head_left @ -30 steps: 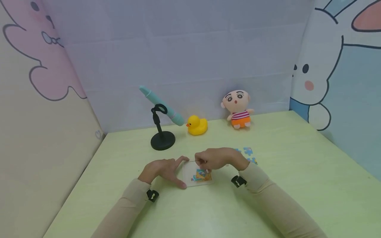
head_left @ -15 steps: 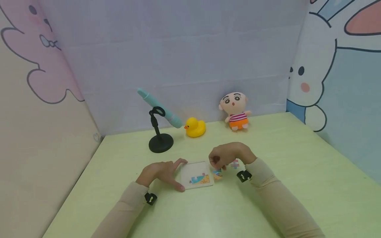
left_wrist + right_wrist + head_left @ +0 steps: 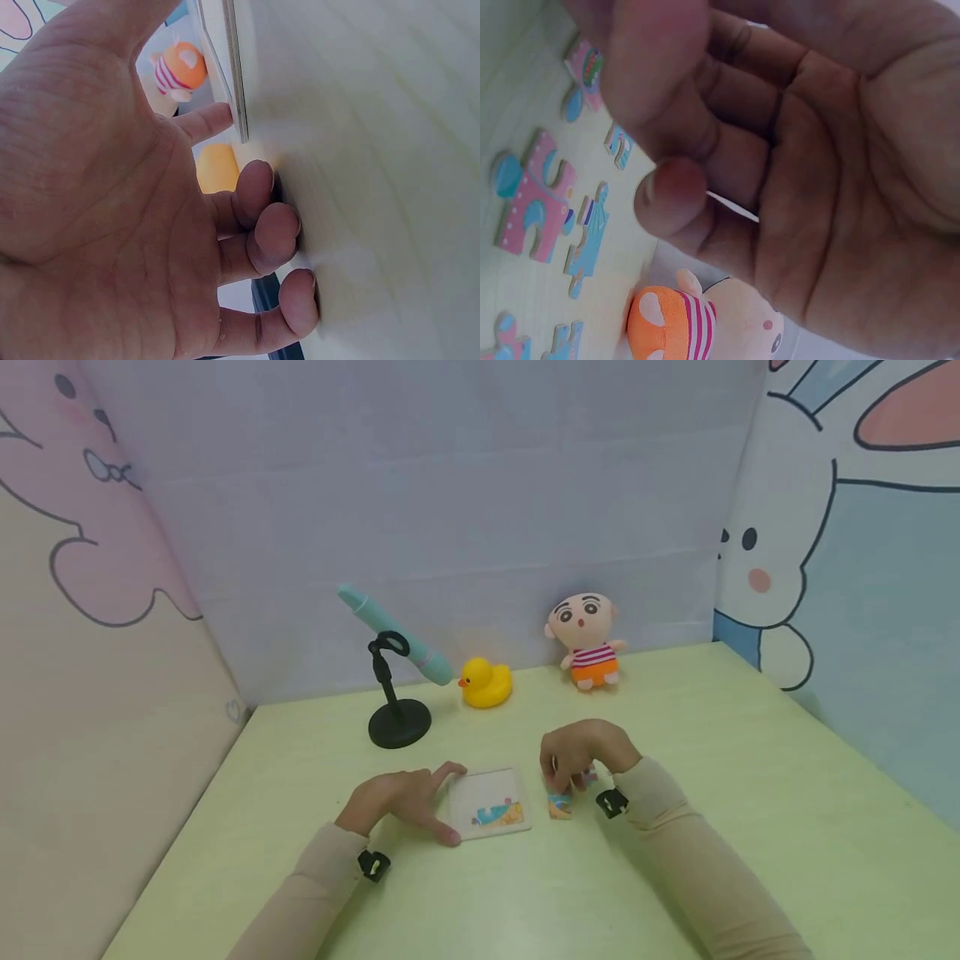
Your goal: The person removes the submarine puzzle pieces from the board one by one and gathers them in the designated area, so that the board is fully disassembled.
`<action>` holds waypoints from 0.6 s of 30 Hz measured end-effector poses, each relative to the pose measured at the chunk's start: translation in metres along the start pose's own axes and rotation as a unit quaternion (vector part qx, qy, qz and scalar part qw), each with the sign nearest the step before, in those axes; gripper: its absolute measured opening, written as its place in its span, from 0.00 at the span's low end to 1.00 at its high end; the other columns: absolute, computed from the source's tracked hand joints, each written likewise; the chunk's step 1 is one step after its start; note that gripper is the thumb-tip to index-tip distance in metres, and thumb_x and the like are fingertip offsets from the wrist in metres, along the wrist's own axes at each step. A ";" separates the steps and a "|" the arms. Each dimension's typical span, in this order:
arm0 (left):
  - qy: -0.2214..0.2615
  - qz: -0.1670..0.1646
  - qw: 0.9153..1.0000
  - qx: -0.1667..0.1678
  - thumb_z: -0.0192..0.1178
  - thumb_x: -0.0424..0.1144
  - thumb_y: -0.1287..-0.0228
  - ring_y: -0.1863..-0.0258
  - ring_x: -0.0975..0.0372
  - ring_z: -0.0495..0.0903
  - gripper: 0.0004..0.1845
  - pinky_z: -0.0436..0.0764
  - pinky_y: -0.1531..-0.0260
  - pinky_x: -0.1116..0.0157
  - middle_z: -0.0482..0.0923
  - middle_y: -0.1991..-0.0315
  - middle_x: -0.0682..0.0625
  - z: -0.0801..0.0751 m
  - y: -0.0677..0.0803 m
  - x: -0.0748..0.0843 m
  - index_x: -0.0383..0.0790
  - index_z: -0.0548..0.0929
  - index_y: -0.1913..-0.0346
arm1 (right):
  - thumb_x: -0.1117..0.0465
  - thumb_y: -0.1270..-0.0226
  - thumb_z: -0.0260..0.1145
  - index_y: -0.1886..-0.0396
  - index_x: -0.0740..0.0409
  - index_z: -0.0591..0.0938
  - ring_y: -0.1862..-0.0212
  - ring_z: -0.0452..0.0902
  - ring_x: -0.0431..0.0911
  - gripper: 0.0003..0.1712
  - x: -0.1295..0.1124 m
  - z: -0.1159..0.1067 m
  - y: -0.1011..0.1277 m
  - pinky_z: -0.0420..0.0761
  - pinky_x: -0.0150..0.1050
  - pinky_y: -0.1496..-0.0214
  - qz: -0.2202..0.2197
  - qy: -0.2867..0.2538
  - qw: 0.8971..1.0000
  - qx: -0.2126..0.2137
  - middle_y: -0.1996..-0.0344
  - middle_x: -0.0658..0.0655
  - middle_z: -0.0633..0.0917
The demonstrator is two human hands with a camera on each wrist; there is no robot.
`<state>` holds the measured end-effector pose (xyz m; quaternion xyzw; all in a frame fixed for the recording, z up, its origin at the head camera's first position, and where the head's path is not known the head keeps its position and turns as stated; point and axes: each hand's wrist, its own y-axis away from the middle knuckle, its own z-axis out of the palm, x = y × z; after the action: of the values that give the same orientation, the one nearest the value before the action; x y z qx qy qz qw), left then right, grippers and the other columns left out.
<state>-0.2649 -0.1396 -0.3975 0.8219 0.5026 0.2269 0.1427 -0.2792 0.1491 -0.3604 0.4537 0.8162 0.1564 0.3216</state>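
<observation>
We see the left hand [image 3: 393,797] resting on the green table [image 3: 750,793] with relaxed fingers, thumb and forefinger touching the left edge of the white puzzle tray [image 3: 489,803], which lies flat between the two hands with a few pieces fitted in its lower part. Just right of the tray the right hand [image 3: 581,752] hovers with curled fingers over a loose puzzle piece [image 3: 559,807] on the table; we cannot tell whether it pinches anything, and more loose pieces [image 3: 536,199] lie beneath it

Bright, even light; soft, blurred wrist close-ups.
</observation>
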 end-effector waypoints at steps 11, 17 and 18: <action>-0.008 0.010 1.000 0.008 0.70 0.73 0.56 0.60 0.57 0.74 0.55 0.76 0.53 0.55 0.74 0.57 0.49 0.005 -0.006 -0.008 0.64 0.53 0.26 | 0.69 0.39 0.69 0.75 0.54 0.85 0.78 0.73 0.45 0.08 -0.003 0.001 -0.002 0.71 0.34 0.74 0.003 0.032 0.999 0.023 0.79 0.50 0.81; -0.009 0.018 1.000 0.012 0.70 0.73 0.56 0.62 0.57 0.74 0.55 0.75 0.56 0.56 0.73 0.60 0.49 0.005 -0.009 -0.010 0.63 0.54 0.27 | 0.69 0.41 0.70 0.75 0.51 0.83 0.79 0.73 0.44 0.09 -0.003 0.000 -0.002 0.70 0.34 0.75 0.003 0.043 0.998 0.035 0.79 0.48 0.79; -0.009 0.019 1.000 0.011 0.70 0.73 0.56 0.62 0.57 0.74 0.55 0.75 0.56 0.56 0.73 0.60 0.49 0.004 -0.007 -0.008 0.62 0.54 0.27 | 0.69 0.41 0.70 0.75 0.52 0.83 0.79 0.72 0.44 0.09 -0.003 0.000 -0.002 0.70 0.35 0.75 0.005 0.040 0.999 0.035 0.79 0.48 0.79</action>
<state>-0.2712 -0.1440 -0.4062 0.8347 0.4885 0.2160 0.1339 -0.2793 0.1455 -0.3609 0.4625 0.8308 0.1475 0.2722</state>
